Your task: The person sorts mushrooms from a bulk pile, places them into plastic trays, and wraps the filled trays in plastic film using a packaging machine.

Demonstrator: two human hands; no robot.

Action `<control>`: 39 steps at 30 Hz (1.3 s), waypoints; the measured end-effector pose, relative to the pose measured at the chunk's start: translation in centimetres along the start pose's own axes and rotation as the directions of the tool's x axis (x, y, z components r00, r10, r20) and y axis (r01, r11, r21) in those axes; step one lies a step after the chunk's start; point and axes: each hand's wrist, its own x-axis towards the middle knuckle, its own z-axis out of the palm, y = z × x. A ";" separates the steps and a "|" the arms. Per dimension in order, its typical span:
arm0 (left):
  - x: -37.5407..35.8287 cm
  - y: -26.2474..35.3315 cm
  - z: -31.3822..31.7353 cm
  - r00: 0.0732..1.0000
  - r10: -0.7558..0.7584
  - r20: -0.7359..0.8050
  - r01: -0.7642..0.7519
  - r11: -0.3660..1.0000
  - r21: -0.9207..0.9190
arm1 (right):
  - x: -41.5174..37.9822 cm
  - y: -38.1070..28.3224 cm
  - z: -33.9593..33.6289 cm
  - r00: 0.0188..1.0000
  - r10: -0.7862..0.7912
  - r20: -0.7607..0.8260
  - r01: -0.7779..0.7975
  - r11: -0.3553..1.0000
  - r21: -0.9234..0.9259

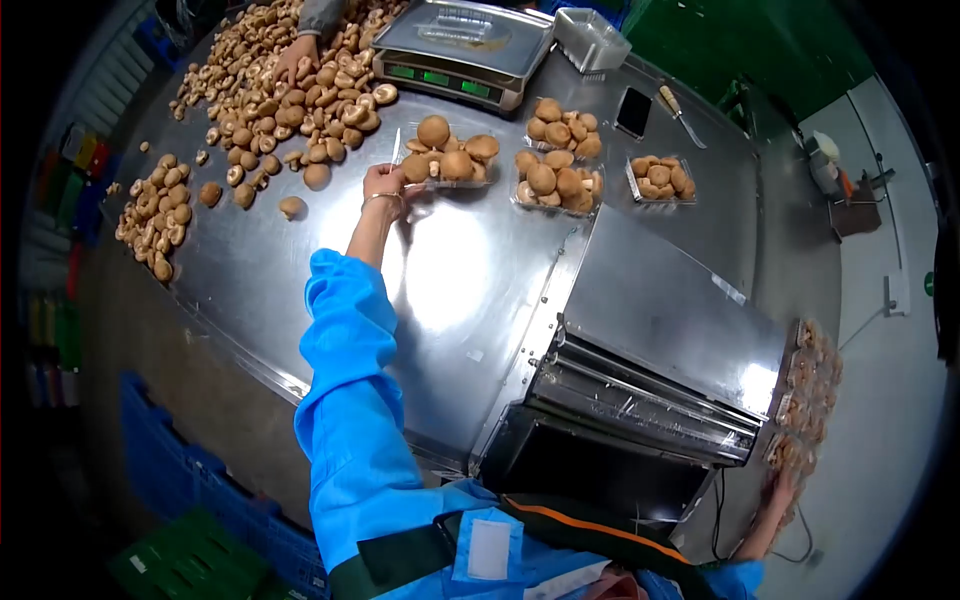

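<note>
My left hand (384,187) is closed at the left front corner of a clear plastic tray of mushrooms (453,165) on the steel table. A thin pale strip (396,146) rises beside its fingers along the tray's left side. Far to the right, my right hand (781,492) reaches to the near end of several packed mushroom trays (806,385); its fingers blend into them, and I cannot tell whether they grip one. Two filled trays (557,183) (563,128) stand just right of the left hand's tray, with another filled tray (660,180) beyond.
A large mushroom heap (270,100) covers the back left, where another person's hand (298,58) rests. A smaller pile (156,215) lies near the left edge. Behind are a scale (460,45), empty trays (590,40), a phone (633,111) and a knife (683,117). A wrapping machine (660,310) stands before me.
</note>
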 end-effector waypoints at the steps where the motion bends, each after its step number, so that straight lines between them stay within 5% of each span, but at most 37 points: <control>1: -1.5 1.1 0.1 0.999 0.016 0.039 -0.014 0.998 -0.056 | 1.0 -1.7 4.2 0.991 -0.033 0.132 0.049 0.991 -0.123; 3: -6.4 5.2 1.6 0.994 0.069 0.090 -0.059 0.992 -0.114 | 0.9 -5.1 12.5 0.909 -0.228 0.349 0.313 0.926 -0.211; 5: -10.2 8.2 3.1 0.979 0.138 0.150 -0.134 0.990 -0.032 | -2.9 -10.0 20.3 0.807 -0.352 0.474 0.432 0.899 -0.068; 8: -18.6 10.0 7.0 0.943 0.178 0.282 -0.182 0.983 -0.013 | -8.9 -15.0 27.5 0.425 -0.613 0.666 0.751 0.650 0.118; 9: -21.6 9.5 8.5 0.933 0.141 0.331 -0.141 0.990 -0.024 | -10.3 -16.1 29.2 0.173 -0.734 0.657 0.903 0.385 0.193; 11: -26.6 6.5 11.2 0.915 0.056 0.399 -0.045 0.998 -0.035 | -12.0 -17.1 30.9 0.041 -0.717 0.695 0.929 0.284 0.238; 16: -37.3 -2.5 17.8 0.818 -0.220 0.532 0.219 0.974 0.065 | -8.1 -10.8 29.0 0.171 -0.659 0.732 0.950 0.308 0.055; 18: -38.2 -4.6 18.4 0.696 -0.258 0.670 0.148 0.965 0.218 | -6.4 -8.8 26.2 0.224 -0.601 0.767 0.961 0.269 -0.069; 19: -38.1 -4.6 18.4 0.698 -0.106 0.709 -0.229 0.904 0.361 | -6.1 -8.9 24.9 0.227 -0.589 0.775 0.963 0.254 -0.090; 20: -38.2 -4.1 18.3 0.639 0.027 0.769 -0.569 0.689 0.449 | -5.9 -8.9 23.9 0.228 -0.578 0.784 0.965 0.240 -0.104; 21: -38.6 -3.5 18.6 0.451 0.304 0.839 -0.886 0.264 0.381 | -5.5 -8.8 23.3 0.208 -0.582 0.786 0.970 0.226 -0.089; 24: -40.1 -1.9 23.1 0.141 0.468 0.872 -0.990 0.060 0.128 | -5.0 -9.1 22.3 0.194 -0.619 0.761 0.946 0.323 0.021; 26: -39.8 -3.3 25.3 0.217 0.303 0.928 -0.967 -0.066 0.248 | -4.5 -8.8 22.5 0.224 -0.657 0.720 0.941 0.338 0.016; 30: -39.0 -1.7 26.1 0.324 0.270 0.906 -0.946 0.087 0.312 | -2.7 -8.5 22.9 0.256 -0.684 0.683 0.916 0.398 0.056; 34: -39.5 -3.7 24.1 0.195 0.095 0.976 -0.937 -0.275 0.214 | -3.0 -8.8 23.6 0.128 -0.721 0.681 0.963 0.254 0.088; 35: -38.9 -6.0 23.7 0.123 0.196 0.973 -0.988 -0.063 0.138 | -3.4 -8.6 24.5 0.075 -0.714 0.696 0.977 0.192 0.091; 37: -40.5 -6.1 23.7 0.113 0.220 0.969 -0.989 -0.070 0.131 | -3.7 -8.3 25.3 -0.009 -0.646 0.763 0.999 0.035 0.041; 39: -41.9 -6.8 24.3 0.136 0.213 0.968 -0.988 -0.038 0.147 | -3.9 -8.1 24.0 0.052 -0.605 0.795 0.997 0.071 -0.011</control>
